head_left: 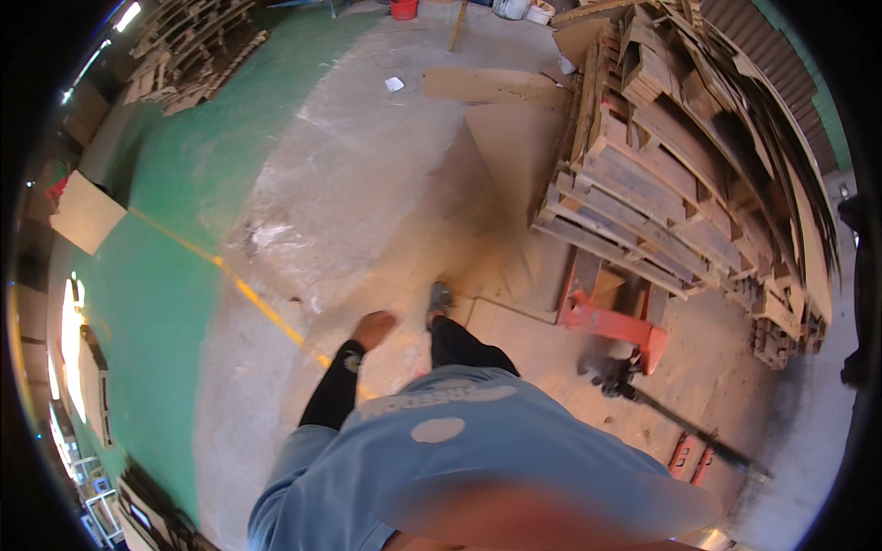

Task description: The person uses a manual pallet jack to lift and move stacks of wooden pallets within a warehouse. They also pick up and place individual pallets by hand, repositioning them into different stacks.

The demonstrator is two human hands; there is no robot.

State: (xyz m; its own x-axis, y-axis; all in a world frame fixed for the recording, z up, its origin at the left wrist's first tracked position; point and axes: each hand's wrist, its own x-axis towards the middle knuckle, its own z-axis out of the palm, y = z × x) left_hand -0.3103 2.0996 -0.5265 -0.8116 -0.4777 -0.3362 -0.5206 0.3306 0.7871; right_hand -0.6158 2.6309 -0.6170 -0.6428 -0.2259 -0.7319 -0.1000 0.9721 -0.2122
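Note:
My left hand (374,329) hangs out to the side over the floor, below a black sleeve with a small white flower print. Its fingers are loosely bent, and I see nothing in them. My right hand is out of view. Below me, one dark shoe (440,296) and a black trouser leg (469,347) show beyond my blue shirt (478,432). To the right, a red pallet jack (611,329) stands at a stack of wooden pallets (634,207), its black handle (694,427) slanting toward the near right. Neither hand touches it.
Flattened cardboard sheets (781,138) lean along the pallets. More cardboard (496,86) lies on the floor ahead. A yellow line (262,303) crosses near the green floor (193,220). More pallets (188,46) stand far left, and a red bucket (402,9) stands at the far end.

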